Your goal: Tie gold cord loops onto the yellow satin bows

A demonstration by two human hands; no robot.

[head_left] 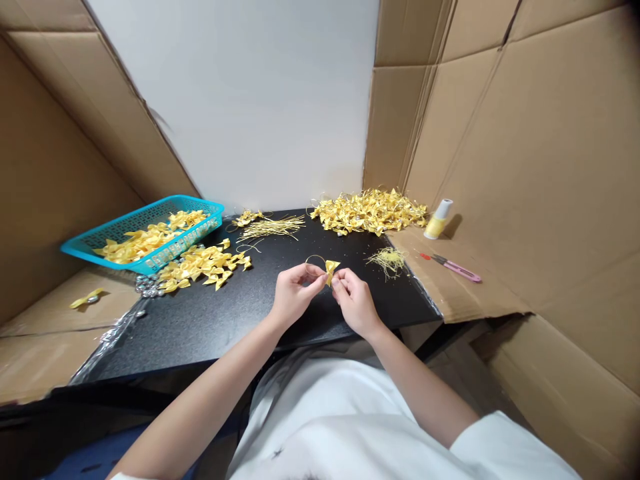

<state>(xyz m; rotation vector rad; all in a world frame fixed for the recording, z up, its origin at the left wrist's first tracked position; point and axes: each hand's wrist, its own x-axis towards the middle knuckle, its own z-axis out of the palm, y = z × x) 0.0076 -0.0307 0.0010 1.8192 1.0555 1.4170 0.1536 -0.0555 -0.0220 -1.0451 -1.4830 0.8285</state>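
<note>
Tiny silver pieces (148,285), indistinct

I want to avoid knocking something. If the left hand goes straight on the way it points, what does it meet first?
Probably the small yellow bow pinched between both hands, then the right hand; depth is unclear.

Small yellow ribbon bow (330,269), satin-looking, folded w/ pointed wings, pinched btwn fingertips of both hands just above the black tabletop (210,320), near its front-centre. Bow sits upright-ish, tilted a bit, one wing sticking up. Thin gold wire (314,257) loops out from the bow to the left in a small arc, over the left hand's fingertips. Left hand (293,297) grips from left side, right hand (354,300) from right; fingertips nearly touching at the bow.
</note>
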